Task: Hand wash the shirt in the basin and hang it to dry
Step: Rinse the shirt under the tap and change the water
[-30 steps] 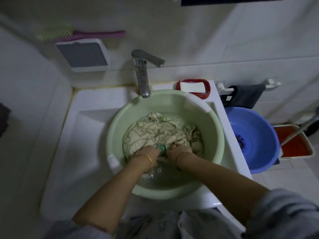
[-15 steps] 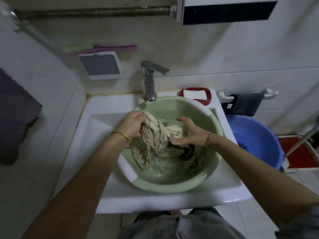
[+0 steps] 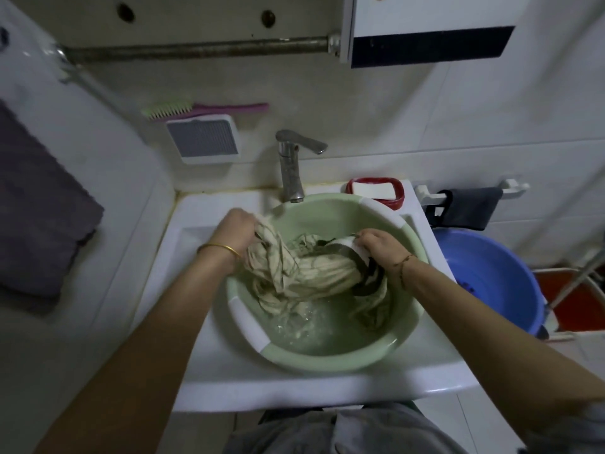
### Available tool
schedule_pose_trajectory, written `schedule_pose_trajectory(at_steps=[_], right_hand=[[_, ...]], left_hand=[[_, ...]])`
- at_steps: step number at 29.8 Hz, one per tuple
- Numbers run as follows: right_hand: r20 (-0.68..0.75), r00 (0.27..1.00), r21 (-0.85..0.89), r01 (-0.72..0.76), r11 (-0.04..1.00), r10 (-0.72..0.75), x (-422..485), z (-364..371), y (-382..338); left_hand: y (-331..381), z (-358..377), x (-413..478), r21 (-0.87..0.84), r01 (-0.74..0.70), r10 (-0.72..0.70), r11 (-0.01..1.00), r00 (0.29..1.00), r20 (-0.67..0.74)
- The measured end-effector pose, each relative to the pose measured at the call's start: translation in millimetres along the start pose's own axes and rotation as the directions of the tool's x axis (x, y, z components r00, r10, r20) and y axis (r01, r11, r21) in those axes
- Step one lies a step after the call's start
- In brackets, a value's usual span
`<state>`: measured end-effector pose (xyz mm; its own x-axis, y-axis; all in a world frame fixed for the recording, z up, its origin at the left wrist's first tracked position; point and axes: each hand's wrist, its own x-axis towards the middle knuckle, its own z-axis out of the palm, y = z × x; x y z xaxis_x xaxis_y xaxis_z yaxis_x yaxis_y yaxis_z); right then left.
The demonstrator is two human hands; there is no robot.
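Drawn apart since earlier, left hand and right hand each clench an end of the striped shirt above the water, between the far-left and right rims of the green basin: wringing, likely needing firmer opposite twists next.

Both hands clenched, arms extended.
Left hand higher, right hand lower, each gripping the shirt.

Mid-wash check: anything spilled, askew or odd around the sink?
Nothing stands out. The green basin sits in the sink with its water inside; no puddle shows on the sink's front rim. The left hand and right hand grip the twisted shirt over the basin. No stream shows from the faucet.
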<state>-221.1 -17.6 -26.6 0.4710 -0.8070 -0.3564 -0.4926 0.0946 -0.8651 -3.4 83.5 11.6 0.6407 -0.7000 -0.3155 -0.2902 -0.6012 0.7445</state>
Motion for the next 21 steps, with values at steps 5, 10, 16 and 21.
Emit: schedule_pose_trajectory(at_steps=[5,10,16,21], right_hand=[[0.230,0.969,0.269,-0.151,0.951,0.088,-8,19,-21],[0.467,0.884,0.394,-0.181,0.901,-0.027,-3,11,-33],[0.432,0.896,-0.745,0.293,0.599,0.099,32,-2,-3],[0.089,0.996,-0.722,0.055,0.690,0.013,68,1,21]], left_hand=[[-29,42,-4,0.361,-0.367,0.194,0.857,0.880,0.434],[-27,63,-5,-0.044,-0.296,0.271,0.954,0.791,0.548],[-35,40,23,-0.089,-0.177,0.195,0.980,0.780,0.595],[-52,68,46,0.218,-0.231,0.180,0.948,0.956,0.231]])
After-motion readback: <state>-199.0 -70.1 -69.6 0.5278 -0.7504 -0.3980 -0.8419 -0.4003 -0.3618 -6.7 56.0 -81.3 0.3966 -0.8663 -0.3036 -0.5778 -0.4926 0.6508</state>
